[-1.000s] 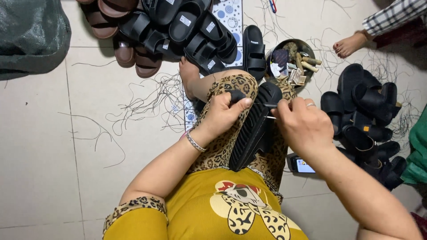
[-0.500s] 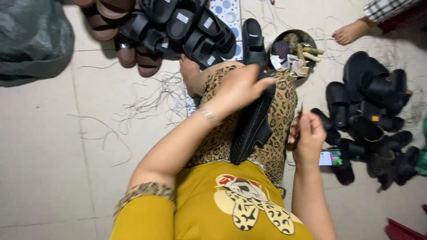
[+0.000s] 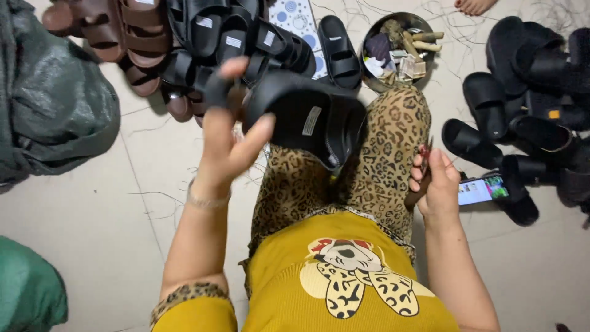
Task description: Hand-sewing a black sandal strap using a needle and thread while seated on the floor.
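A black sandal [image 3: 307, 120] is held up above the lap by the left hand [image 3: 228, 138], fingers spread and only partly curled, thumb pressed against its side; the strap opening faces right. Small red-handled snips [image 3: 423, 161] are gripped in the right hand [image 3: 437, 184], closed into a fist beside the right knee. A pile of black and brown sandals [image 3: 184, 43] lies on the floor ahead of the left hand. A metal bowl [image 3: 398, 46] of scraps sits past the knee. A lit phone [image 3: 482, 189] lies just right of the right hand, among more black sandals [image 3: 528, 92].
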